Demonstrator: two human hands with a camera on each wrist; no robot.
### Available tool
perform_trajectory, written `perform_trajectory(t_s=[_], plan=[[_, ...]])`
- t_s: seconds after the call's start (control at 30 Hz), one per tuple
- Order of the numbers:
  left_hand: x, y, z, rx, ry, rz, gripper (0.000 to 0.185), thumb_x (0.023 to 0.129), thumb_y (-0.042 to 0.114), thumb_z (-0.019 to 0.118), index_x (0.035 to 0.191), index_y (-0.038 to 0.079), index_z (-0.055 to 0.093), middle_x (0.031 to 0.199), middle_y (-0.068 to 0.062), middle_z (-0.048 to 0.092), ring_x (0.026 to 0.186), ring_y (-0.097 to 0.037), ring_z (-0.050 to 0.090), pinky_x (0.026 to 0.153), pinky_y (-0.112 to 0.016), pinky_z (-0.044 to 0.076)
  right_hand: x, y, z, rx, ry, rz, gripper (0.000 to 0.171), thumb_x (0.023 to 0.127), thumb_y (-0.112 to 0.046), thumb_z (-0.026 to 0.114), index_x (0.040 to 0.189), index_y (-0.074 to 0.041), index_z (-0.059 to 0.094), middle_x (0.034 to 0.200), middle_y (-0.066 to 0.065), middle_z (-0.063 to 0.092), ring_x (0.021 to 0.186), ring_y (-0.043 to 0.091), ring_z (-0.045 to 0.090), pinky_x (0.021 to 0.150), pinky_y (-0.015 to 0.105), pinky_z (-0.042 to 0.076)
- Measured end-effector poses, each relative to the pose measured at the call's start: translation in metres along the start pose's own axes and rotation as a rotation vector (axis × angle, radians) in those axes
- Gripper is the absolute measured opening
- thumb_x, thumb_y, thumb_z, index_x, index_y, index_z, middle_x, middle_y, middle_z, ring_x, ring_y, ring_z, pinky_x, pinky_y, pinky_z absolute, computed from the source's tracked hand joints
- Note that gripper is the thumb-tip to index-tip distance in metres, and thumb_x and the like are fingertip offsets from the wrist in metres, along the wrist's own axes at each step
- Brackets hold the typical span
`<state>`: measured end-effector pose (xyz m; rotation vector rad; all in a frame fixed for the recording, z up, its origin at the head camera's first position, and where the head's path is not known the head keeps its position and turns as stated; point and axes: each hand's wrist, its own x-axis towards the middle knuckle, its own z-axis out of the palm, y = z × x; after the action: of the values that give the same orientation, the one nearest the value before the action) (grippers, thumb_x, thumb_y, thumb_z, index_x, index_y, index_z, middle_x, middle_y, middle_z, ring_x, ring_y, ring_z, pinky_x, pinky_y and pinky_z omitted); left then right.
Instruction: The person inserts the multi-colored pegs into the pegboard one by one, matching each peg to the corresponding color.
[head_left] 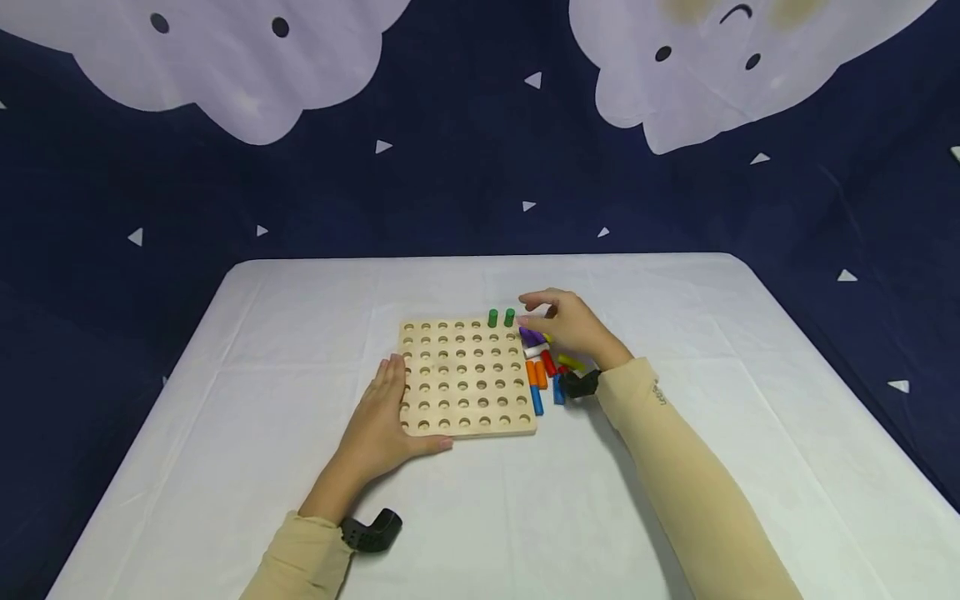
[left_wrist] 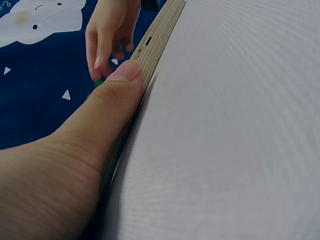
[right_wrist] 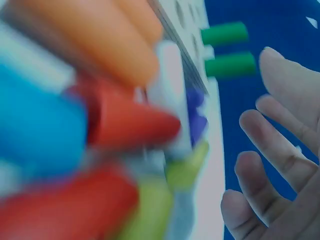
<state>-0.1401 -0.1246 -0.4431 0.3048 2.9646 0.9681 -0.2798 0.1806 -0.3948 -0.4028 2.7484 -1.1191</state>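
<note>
A: What does the head view give that the wrist views don't?

B: The whole board, lying flat on the counter: pale wood with rows of round holes. Two green pegs stand upright in holes at the board's far right corner. The left hand lies flat against the board's left edge, fingers straight, gripping nothing. The right hand hovers just right of the green pegs, fingers loosely spread, nothing in it.

A: And the left wrist view?

B: Only the board's edge, thin and layered, with the left thumb pressed flat along it. Past it, the right hand's fingers hang down over a bit of green.

A: The right wrist view?

B: It is blurred. It shows the loose pegs lying just beside the board's right edge: orange, blue, red, white, purple, yellow-green. The two green pegs stick out of the board beyond them, and the right hand's fingers are relaxed and apart, clear of every peg.
</note>
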Motion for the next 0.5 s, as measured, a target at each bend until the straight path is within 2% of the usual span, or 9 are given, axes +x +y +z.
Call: perform_trajectory(t_s=[0.13,0.27,0.4,0.5], plan=[[0.000,0.003,-0.002,-0.005,-0.006,-0.001,0.146,0.058,0.070,0.083,0.158,-0.002,0.005,0.166,-0.018,0.004,0.155,-0.036,0.005,0.126,-0.053,0.013,-0.020,0.010,-0.017,-0.063,-0.015,0.008,0.041,0.093,-0.033,0.071,0.131,-0.019,0.066,0.119,0.004,0.067,0.092,0.024,0.054,0.074,0.032,0.048],[0.000,0.003,-0.004,-0.009,-0.005,0.002,0.146,0.058,0.069,0.084,0.157,-0.003,0.005,0.166,-0.018,0.004,0.155,-0.037,0.005,0.126,-0.054,0.012,-0.040,0.024,-0.026,-0.116,-0.081,0.000,0.039,0.091,-0.027,0.072,0.129,-0.017,0.067,0.113,0.004,0.069,0.089,0.023,0.054,0.074,0.030,0.048],[0.001,0.001,-0.002,-0.007,-0.002,0.008,0.147,0.057,0.071,0.083,0.158,-0.002,0.004,0.166,-0.018,0.003,0.155,-0.036,0.005,0.126,-0.053,0.013,-0.051,0.039,-0.029,-0.107,-0.132,-0.006,0.037,0.090,-0.021,0.073,0.126,-0.014,0.069,0.109,0.005,0.068,0.087,0.021,0.054,0.075,0.029,0.048],[0.001,0.000,0.001,-0.010,-0.009,0.009,0.147,0.058,0.071,0.083,0.158,-0.001,0.004,0.167,-0.018,0.003,0.155,-0.035,0.004,0.126,-0.053,0.013,-0.054,0.045,-0.029,-0.101,-0.134,0.001,0.035,0.090,-0.020,0.073,0.124,-0.013,0.070,0.106,0.006,0.068,0.088,0.021,0.053,0.075,0.029,0.047]])
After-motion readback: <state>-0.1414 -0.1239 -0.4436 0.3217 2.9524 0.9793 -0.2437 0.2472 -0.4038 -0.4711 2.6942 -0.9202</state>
